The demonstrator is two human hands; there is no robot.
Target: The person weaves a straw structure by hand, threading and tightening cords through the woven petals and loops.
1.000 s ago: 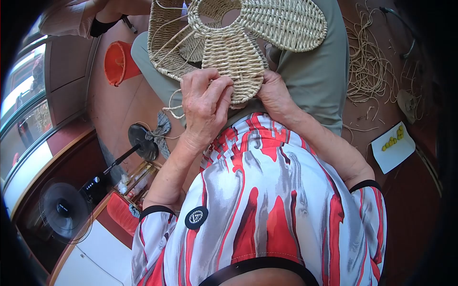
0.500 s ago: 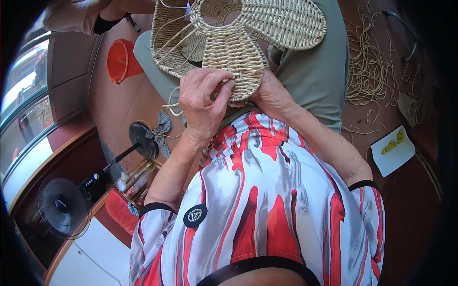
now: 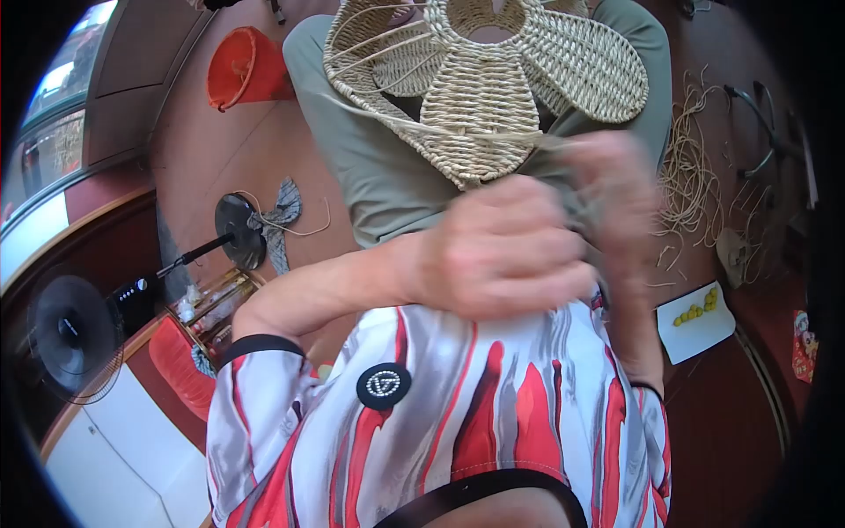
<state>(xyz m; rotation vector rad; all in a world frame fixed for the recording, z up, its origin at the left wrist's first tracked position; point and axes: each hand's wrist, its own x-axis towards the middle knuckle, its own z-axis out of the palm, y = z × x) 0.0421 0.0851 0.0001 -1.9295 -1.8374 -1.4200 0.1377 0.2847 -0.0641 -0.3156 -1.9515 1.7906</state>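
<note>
A woven straw piece with petal-shaped panels around a round opening (image 3: 480,101) rests on my lap between my knees. Across its lower panel runs a pale straw cord (image 3: 475,135), drawn toward my right hand (image 3: 616,180). That hand is smeared by motion just right of the panel's tip, its fingers closed where the cord reaches them. My left hand (image 3: 515,251) is a blurred fist below the panel, close to my belly. Whatever sits inside the fist is hidden. Loose bare strands (image 3: 383,44) arch over the weave on the left.
On the floor lie an orange-red bucket (image 3: 242,70) at left and a heap of loose cord (image 3: 691,180) at right. A fan (image 3: 75,326) stands lower left. Yellow-green fruit (image 3: 695,310) lies on a white sheet (image 3: 704,339). A metal-legged object (image 3: 757,132) stands at right.
Both hands have left the panel's lower edge and moved right and down, my left hand now a fist. The cord is now stretched across the panel. The view has shifted slightly.
</note>
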